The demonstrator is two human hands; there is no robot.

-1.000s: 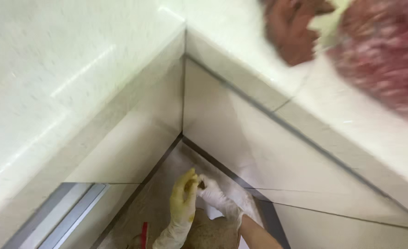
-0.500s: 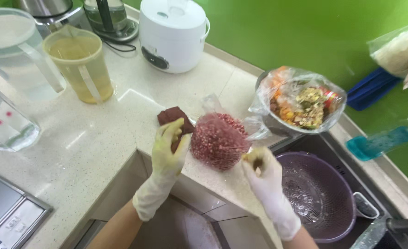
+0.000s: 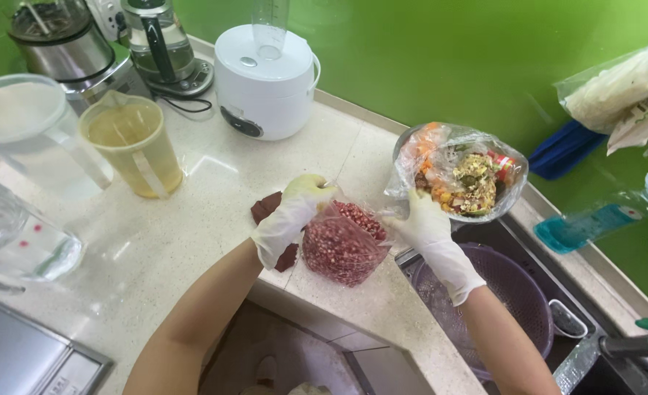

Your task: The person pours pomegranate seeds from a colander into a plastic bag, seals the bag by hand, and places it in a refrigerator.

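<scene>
Both gloved hands, left hand (image 3: pixel 289 218) and right hand (image 3: pixel 425 222), pinch the clear bag of red beans (image 3: pixel 341 245) on the worktop (image 3: pixel 192 219).

A white round rice cooker (image 3: pixel 265 88) stands at upper centre, with a clear plastic jug of yellow liquid (image 3: pixel 132 144) to its left. A bowl of mixed food wrapped in clear film (image 3: pixel 461 172) sits right of centre, above a purple colander (image 3: pixel 514 292) in the sink.

My gloved left hand (image 3: pixel 289 219) and right hand (image 3: pixel 426 223) pinch the top of a clear bag of red beans (image 3: pixel 342 245). Just beyond my right fingers sits a covered bowl of chopped food (image 3: pixel 461 174).
</scene>
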